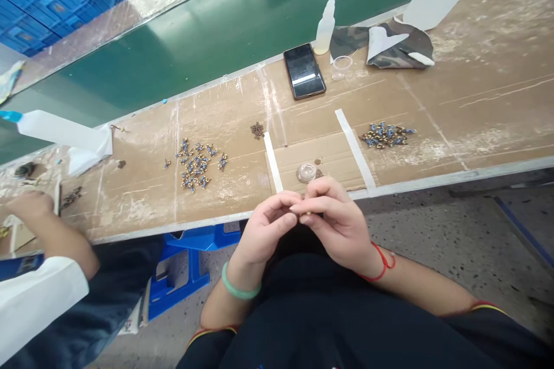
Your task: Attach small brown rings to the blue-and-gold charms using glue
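My left hand [269, 228] and my right hand [336, 223] meet at the fingertips just in front of the table edge. Both are closed in a pinch around something small; a tiny yellowish bit shows by the right fingertips, the rest is hidden. Just beyond them a small clear round dish [307, 172] sits on a cardboard piece [303, 153] between two white tape strips. Small blue and brass parts [197, 164] are scattered to the left, and a similar pile [386, 135] lies to the right. A little heap of dark rings [257, 130] is behind the left strip.
Toward the back are a black phone [304, 71], a nozzle bottle [325, 26], a clear ring [342, 63] and camouflage cloth [400, 46]. Another person's hand [32, 206] is at the far left, near a white bottle [60, 128]. A blue stool [194, 256] stands below the table.
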`<state>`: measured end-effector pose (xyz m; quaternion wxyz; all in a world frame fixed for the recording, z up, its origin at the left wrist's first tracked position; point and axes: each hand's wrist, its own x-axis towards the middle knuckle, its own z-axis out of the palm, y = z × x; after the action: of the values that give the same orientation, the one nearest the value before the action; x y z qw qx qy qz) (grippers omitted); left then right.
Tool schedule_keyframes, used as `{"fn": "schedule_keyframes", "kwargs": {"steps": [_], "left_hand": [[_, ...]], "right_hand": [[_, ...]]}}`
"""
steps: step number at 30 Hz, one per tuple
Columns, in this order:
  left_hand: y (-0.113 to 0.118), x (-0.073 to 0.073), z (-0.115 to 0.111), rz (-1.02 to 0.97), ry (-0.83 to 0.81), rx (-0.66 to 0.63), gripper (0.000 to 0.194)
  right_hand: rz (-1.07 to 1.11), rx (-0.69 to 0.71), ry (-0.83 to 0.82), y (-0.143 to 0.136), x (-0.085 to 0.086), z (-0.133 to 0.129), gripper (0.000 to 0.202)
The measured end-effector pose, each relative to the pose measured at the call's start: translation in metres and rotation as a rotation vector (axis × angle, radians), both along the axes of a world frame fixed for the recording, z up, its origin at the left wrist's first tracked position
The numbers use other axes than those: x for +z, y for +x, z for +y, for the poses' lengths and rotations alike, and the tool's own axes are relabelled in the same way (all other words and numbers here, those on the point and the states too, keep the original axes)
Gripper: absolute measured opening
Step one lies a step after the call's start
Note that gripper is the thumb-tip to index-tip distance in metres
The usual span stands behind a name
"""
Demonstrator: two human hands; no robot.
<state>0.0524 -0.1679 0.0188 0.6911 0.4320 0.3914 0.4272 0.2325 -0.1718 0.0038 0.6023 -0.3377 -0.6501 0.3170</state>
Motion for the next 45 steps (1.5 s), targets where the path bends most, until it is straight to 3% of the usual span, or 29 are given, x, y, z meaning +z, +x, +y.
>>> {"fn": "schedule_keyframes", "kwargs": {"steps": [4, 7, 11, 16, 21, 24, 26, 28, 31, 33, 35, 38, 45], "left_hand": [[-0.005, 0.005, 0.002, 0.156, 0.198, 0.098, 0.047], [-0.005, 0.006, 0.002, 0.292, 0.299, -0.017, 0.058], [-0.003, 0.008, 0.004, 0.405, 0.351, -0.108, 0.062], [0.002, 0.002, 0.006, 0.343, 0.353, -0.060, 0.062], [0.017, -0.011, 0.001, 0.141, 0.212, 0.023, 0.053], [0.024, -0.004, 0.004, 0.152, 0.222, -0.018, 0.059], [0.023, 0.006, 0.016, 0.264, 0.326, -0.045, 0.061], [0.017, 0.014, 0.038, 0.463, 0.471, 0.011, 0.055], [0.001, 0.013, 0.086, 0.841, 0.640, 0.164, 0.027], [-0.008, 0.006, 0.116, 1.025, 0.704, 0.090, 0.011], [-0.012, -0.001, 0.139, 1.109, 0.745, -0.050, 0.014], [-0.013, -0.006, 0.154, 1.141, 0.800, -0.172, 0.016], [-0.009, -0.007, 0.160, 1.262, 0.932, -0.292, 0.020]], "right_hand": [[-0.082, 0.100, 0.094, 0.006, 0.010, 0.008, 0.027], [-0.195, 0.150, 0.115, 0.006, 0.010, 0.011, 0.031], [-0.257, 0.126, 0.113, 0.004, 0.005, 0.012, 0.010], [-0.127, 0.121, 0.115, 0.002, 0.006, 0.013, 0.016], [0.018, -0.003, 0.053, -0.003, 0.001, 0.008, 0.007], [0.098, -0.031, -0.018, -0.002, -0.004, 0.006, 0.011], [0.136, -0.052, -0.050, 0.002, -0.006, 0.007, 0.012], [0.175, -0.107, -0.063, 0.007, -0.008, 0.010, 0.010], [0.220, -0.209, -0.048, 0.013, -0.011, 0.014, 0.009], [0.234, -0.249, -0.046, 0.016, -0.012, 0.015, 0.010], [0.236, -0.264, -0.058, 0.017, -0.013, 0.015, 0.010], [0.230, -0.271, -0.057, 0.019, -0.013, 0.014, 0.010], [0.207, -0.309, -0.075, 0.024, -0.009, 0.014, 0.011]]}}
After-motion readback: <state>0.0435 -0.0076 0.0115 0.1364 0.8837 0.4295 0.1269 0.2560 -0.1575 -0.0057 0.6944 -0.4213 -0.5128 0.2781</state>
